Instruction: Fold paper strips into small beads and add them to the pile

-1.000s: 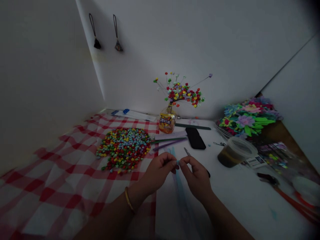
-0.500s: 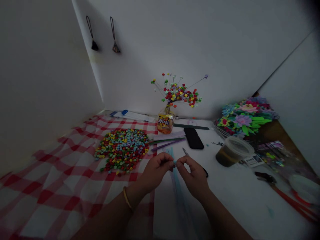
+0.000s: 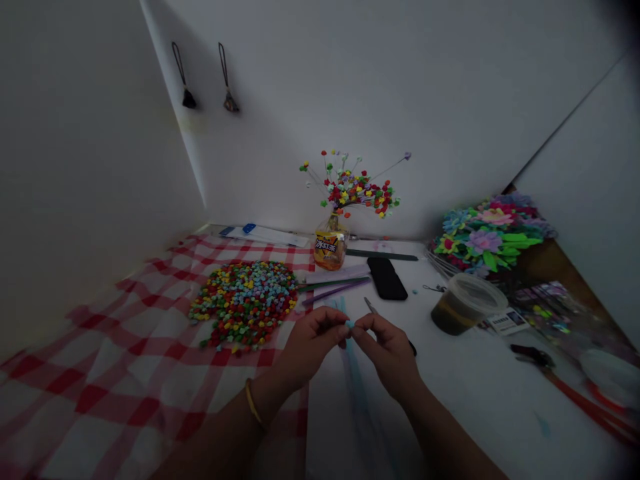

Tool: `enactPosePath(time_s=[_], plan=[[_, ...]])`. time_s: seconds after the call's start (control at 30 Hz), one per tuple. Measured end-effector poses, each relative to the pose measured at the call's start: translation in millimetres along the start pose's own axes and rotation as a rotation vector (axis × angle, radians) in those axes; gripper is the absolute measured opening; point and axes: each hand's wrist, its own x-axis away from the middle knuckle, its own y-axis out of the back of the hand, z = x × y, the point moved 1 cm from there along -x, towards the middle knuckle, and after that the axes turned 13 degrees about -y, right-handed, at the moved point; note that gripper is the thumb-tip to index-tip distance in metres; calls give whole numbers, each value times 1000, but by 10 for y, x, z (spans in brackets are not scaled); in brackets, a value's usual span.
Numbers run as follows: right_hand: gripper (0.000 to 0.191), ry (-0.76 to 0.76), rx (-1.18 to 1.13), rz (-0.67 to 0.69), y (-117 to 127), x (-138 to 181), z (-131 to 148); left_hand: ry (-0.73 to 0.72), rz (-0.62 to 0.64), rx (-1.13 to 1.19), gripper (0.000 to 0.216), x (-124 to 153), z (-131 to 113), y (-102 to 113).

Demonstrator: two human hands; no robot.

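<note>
Ahead of your right hand (image 3: 387, 347) it's tight: a slim silver-tipped tool (image 3: 369, 305), then the flat black rectangular phone (image 3: 387, 279). Left, a heap of small multicoloured stars (image 3: 247, 300) blocks you. But right, open white desk (image 3: 475, 407) runs nearside of the round translucent plastic tub (image 3: 457, 310), until those orange-handled pliers (image 3: 543, 361)!

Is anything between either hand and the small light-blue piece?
Nothing visible: the left hand and right hand meet at the small light-blue piece. The pointed metal tool lies beyond, partly hidden by the right hand.
</note>
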Motion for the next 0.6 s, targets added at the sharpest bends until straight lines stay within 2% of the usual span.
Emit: enactPosePath(time_s=[0.13,0.33,0.4,0.5,0.6], plan=[[14,77,18,0,-13,18,12,-5,2,-19,7,5,-21,20],[9,137,178,-37,39,19,46,-20,94,-267,5,-5,-52,60],[11,98,159,-4,48,13,43,6,72,-200,4,0,-48,45],[12,-30,-16,76,47,1,18,26,1,-46,9,7,-48,12],[13,-115,-153,161,36,-6,-13,16,-24,-33,11,9,-68,0]])
